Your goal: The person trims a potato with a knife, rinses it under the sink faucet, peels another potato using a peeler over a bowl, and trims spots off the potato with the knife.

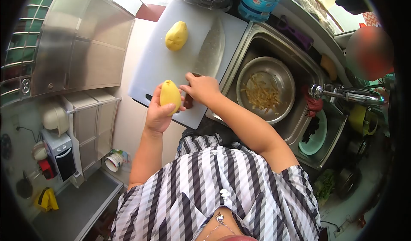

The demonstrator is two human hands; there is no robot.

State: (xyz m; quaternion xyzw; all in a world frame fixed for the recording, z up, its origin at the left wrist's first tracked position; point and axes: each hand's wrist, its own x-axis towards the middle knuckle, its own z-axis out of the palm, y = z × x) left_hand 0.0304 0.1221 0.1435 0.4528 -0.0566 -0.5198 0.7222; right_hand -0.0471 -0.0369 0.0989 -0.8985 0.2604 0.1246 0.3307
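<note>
A peeled yellow potato point(170, 96) stands upright in my left hand point(157, 116), with the fingers and thumb wrapped round it. Just to its right, my right hand point(203, 88) is closed over the brown handle of a large knife point(211, 48). The wide blade lies flat on the white cutting board point(147, 69) and points away from me. Another peeled potato point(176, 36) rests on the far left part of the board.
Right of the board, a sink point(234, 76) holds a metal bowl point(289, 76) with cut strips in water and a green basin point(320, 134). A faucet point(346, 94) reaches over it. A large water bottle point(259, 3) stands behind, beside a black bag point(201, 1).
</note>
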